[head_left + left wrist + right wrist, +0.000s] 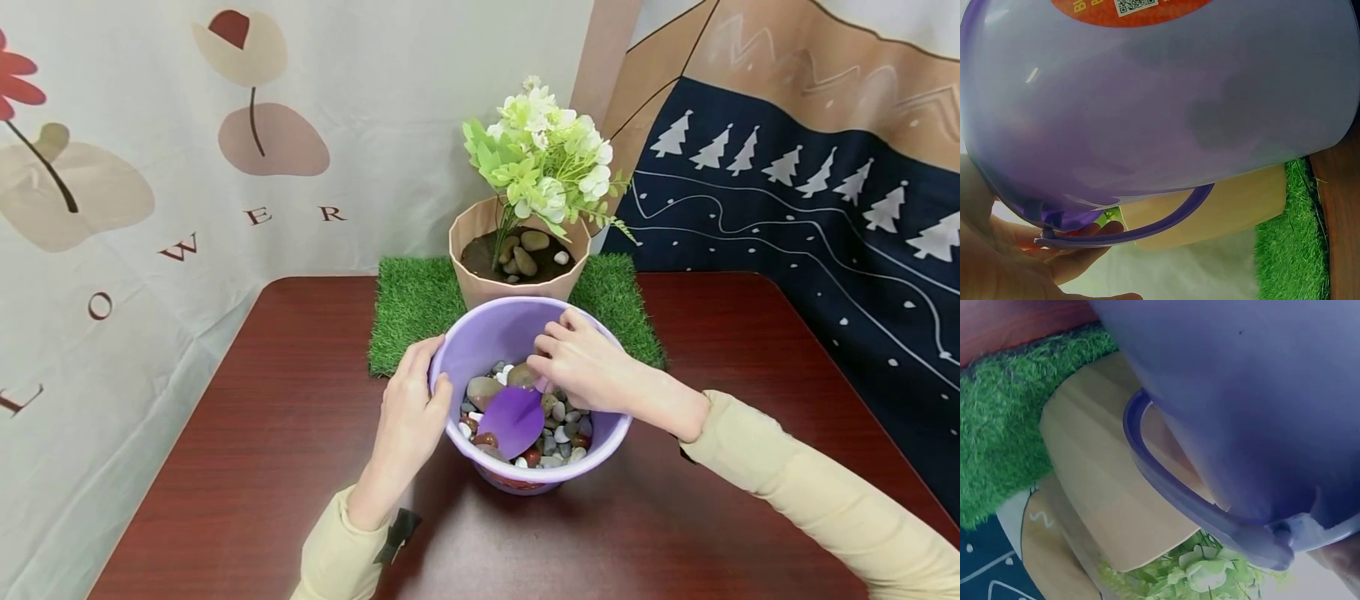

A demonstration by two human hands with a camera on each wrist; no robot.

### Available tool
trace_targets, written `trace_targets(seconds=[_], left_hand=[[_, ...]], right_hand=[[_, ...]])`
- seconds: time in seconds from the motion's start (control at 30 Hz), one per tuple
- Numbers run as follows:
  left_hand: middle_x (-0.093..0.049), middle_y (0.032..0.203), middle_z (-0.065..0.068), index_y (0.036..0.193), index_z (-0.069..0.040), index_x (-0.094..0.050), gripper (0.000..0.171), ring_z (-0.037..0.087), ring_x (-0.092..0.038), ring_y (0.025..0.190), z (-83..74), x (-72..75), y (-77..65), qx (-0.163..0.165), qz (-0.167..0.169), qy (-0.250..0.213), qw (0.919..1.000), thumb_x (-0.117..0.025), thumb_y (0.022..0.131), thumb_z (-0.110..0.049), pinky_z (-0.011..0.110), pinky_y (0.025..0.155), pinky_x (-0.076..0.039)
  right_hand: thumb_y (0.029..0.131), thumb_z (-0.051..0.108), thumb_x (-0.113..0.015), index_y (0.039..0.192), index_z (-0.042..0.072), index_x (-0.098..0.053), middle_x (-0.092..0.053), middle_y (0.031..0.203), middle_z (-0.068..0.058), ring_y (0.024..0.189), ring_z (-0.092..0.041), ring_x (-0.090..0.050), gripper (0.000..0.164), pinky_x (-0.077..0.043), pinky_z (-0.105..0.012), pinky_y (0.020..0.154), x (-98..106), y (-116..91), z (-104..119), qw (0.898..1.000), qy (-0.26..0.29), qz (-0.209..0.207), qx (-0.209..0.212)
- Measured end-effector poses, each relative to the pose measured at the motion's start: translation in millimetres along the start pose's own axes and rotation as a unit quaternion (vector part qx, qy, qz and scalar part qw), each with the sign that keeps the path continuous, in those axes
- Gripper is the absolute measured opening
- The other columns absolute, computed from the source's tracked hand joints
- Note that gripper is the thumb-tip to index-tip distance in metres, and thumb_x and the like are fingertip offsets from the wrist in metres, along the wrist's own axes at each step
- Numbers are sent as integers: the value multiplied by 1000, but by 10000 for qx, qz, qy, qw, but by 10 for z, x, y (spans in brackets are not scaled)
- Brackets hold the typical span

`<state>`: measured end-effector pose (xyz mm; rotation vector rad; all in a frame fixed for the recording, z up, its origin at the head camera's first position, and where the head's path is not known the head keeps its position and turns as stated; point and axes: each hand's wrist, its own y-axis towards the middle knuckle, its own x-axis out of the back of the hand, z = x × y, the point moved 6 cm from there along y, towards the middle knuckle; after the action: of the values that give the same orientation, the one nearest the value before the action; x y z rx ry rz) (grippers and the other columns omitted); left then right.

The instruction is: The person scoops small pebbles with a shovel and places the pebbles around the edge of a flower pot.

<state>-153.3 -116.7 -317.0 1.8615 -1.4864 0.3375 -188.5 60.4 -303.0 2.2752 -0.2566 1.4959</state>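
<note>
A light purple bucket [474, 342] stands on the table, holding mixed pebbles [558, 437] in grey, white and brown. At its left rim, my left hand [408, 408] grips the edge; in the left wrist view its fingers [1079, 259] are by the bucket's handle [1166, 222]. My right hand [585, 367] reaches over the right rim with curled fingers and holds a purple shovel [512, 421] by its handle end, mostly hidden by the hand. The shovel's broad blade lies against the stones. From the right wrist view, only the bucket's outer wall [1254, 412] and handle [1172, 487] show clearly.
Right behind the bucket, a beige plant pot [517, 292] with soil, several stones and white-green artificial flowers [547, 158] stands on a green turf mat [412, 308]. The dark red table [300, 433] extends to both sides. Printed cloths [390, 167] hang behind.
</note>
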Motion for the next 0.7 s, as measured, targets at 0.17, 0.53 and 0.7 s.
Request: trace_targets(seconds=[0.17,0.53,0.7], left_hand=[[-55,125,7,125,-6,-53,44,27,-58,107,3,3,-5,-12,-16,6,10000,-52,82,-8,45,87,-47],[-55,124,8,125,-7,-53,43,28,-58,107,-2,1,-5,-29,-31,8,10000,-53,82,-9,45,86,-47],[-55,125,7,125,-8,-53,44,27,-59,106,11,0,-6,8,-28,13,10000,-53,81,-9,45,85,-48]], right_hand=[[76,31,-70,79,18,-59,-56,72,3,70,-19,-47,17,-31,-33,71,20,-20,-39,9994,298,-12,-157],[73,33,-72,81,21,-61,-59,76,7,75,-15,-49,18,-29,-33,75,61,-66,-182,9936,988,-433,-348],[73,31,-71,81,22,-63,-61,78,10,77,-12,-50,15,-29,-33,77,71,-61,-239,9901,1291,-478,-279]])
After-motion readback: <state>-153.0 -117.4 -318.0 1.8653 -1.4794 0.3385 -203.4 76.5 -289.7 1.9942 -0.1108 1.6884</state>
